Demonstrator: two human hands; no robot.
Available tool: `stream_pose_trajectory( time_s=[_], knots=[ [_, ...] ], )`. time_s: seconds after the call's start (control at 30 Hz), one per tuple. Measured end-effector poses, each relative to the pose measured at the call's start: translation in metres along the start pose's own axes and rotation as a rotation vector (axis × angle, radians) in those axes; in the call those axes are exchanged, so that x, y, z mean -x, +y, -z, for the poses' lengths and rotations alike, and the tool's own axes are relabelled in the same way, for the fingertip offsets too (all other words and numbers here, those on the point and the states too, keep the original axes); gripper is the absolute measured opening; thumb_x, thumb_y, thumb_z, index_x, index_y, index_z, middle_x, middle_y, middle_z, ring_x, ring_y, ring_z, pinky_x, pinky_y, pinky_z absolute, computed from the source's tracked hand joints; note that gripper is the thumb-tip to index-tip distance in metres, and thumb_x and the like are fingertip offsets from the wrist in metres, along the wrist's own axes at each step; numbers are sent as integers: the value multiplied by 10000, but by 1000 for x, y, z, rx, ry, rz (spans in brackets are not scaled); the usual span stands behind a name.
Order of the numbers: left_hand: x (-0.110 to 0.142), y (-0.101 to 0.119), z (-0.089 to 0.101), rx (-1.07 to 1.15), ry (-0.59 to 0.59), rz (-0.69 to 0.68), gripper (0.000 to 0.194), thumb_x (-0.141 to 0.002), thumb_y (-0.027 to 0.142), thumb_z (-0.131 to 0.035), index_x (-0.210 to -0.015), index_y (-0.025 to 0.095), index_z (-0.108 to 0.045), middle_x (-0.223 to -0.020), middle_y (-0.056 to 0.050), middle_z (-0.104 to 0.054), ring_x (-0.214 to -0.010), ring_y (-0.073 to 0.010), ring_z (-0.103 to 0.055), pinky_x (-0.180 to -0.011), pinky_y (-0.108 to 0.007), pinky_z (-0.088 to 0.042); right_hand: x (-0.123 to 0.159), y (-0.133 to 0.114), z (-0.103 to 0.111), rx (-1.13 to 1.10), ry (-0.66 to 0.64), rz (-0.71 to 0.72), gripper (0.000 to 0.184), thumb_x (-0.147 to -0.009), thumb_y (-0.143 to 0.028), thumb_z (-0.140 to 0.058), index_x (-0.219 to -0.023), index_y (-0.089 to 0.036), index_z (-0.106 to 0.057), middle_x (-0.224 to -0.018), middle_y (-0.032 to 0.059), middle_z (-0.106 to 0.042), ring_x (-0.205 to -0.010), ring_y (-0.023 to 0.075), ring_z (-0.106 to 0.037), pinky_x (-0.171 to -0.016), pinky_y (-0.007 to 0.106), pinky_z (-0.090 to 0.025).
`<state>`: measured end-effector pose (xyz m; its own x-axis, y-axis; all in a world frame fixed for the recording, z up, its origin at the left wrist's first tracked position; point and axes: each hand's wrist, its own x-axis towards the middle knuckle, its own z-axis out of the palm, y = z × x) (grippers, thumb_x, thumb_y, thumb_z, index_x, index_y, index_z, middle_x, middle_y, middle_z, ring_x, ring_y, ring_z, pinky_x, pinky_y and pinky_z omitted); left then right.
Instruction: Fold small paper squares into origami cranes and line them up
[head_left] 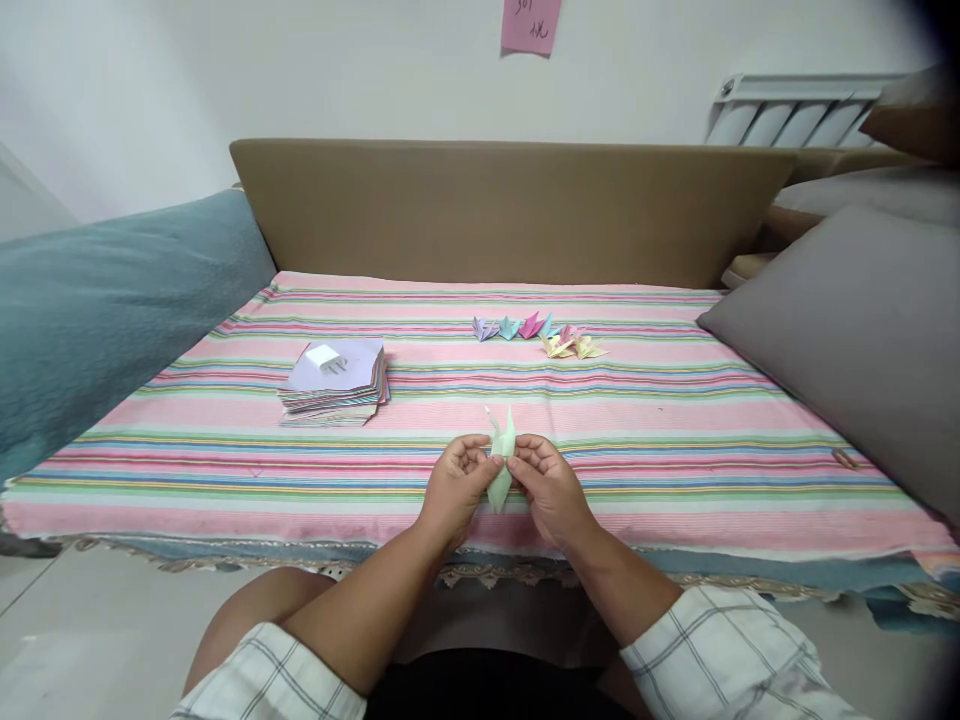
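Note:
A pale green origami crane is held upright over the front of the striped cloth, its two narrow points standing up and a wider folded part hanging below. My left hand pinches its left side between thumb and fingers. From the right, my right hand pinches the opposite side, the two thumb tips nearly meeting at the paper's middle. Farther back, several finished paper cranes in purple, blue, pink and yellow stand in a cluster.
To the left lies a stack of coloured paper squares with a small white block-like object on top. A brown sofa back closes off the rear. Grey cushions lean at the right, and a blue-covered armrest bounds the left. A small brownish ring-like item lies at right.

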<state>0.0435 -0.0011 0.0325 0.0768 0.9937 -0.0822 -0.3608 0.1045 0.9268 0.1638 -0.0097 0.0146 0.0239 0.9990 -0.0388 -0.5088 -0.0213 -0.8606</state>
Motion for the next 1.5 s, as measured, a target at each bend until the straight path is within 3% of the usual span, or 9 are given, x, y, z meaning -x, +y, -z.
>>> stream_pose_trajectory(
  time_s=[0.1, 0.33, 0.47, 0.6, 0.73, 0.87, 1.03, 1.27, 1.5],
  knots=[
    [0, 0, 1, -48, 6, -73, 404, -584, 332, -775, -846, 183, -506, -640, 75, -498, -538, -42, -449, -531, -161, -364, 1, 0, -2, -34, -3, -22, 329, -655, -288, -740, -914, -214, -552, -800, -9, -630, -677, 110, -575, -605, 226, -460],
    [-2, -2, 5, 1, -53, -18, 400, -597, 308, -778, -867, 181, -513, -704, 57, -529, -613, -56, -506, -590, -178, -417, 0, -2, -1, -39, -54, -62, 342, -657, -310, -744, -954, -207, -607, -820, 7, -658, -684, 118, -586, -622, 239, -467],
    [-4, 2, 7, 92, -134, 146, 537, -573, 290, -799, -1031, 168, -548, -744, 16, -586, -626, -90, -562, -610, -225, -446, -2, -5, 2, -13, -111, -89, 308, -668, -315, -734, -934, -198, -631, -813, 19, -660, -679, 126, -583, -611, 247, -465],
    [-3, 8, 8, 132, -217, 266, 393, -576, 298, -798, -868, 117, -606, -712, -19, -614, -619, -106, -580, -619, -246, -465, -2, -5, 4, -2, -136, -103, 310, -669, -324, -730, -939, -203, -635, -833, 27, -660, -699, 141, -587, -622, 264, -472],
    [-1, 6, 6, 90, -127, 209, 359, -552, 330, -806, -716, 144, -547, -614, 22, -594, -539, -90, -551, -540, -216, -440, -1, -4, 3, 10, -93, -100, 271, -655, -321, -743, -875, -197, -644, -774, 7, -640, -671, 123, -566, -612, 251, -461],
    [1, 2, 6, 50, -122, 126, 355, -555, 337, -802, -701, 145, -541, -606, 24, -599, -533, -84, -543, -521, -196, -414, -1, -2, 2, 29, -80, -99, 248, -647, -313, -749, -838, -191, -648, -760, -2, -627, -679, 113, -558, -626, 244, -450],
    [0, 3, 6, 35, -156, 190, 334, -569, 349, -788, -726, 125, -596, -641, -14, -633, -563, -109, -570, -562, -226, -436, 0, -1, 3, 41, -90, -114, 253, -654, -316, -743, -835, -185, -625, -771, -1, -612, -679, 107, -552, -630, 243, -448],
    [3, 6, 3, -73, -137, 141, 317, -567, 386, -775, -677, 136, -612, -547, 28, -583, -478, -77, -496, -485, -197, -389, -2, -6, 4, 108, -47, 61, 308, -656, -316, -741, -888, -235, -555, -809, -33, -574, -656, 89, -532, -607, 220, -456],
    [3, 0, 9, -128, -183, 170, 313, -572, 381, -778, -658, 140, -596, -547, 37, -581, -462, -61, -462, -470, -186, -352, -5, -13, 6, 139, -66, -69, 271, -634, -398, -738, -770, -183, -645, -703, 1, -645, -600, 117, -547, -586, 254, -463]
  ],
)
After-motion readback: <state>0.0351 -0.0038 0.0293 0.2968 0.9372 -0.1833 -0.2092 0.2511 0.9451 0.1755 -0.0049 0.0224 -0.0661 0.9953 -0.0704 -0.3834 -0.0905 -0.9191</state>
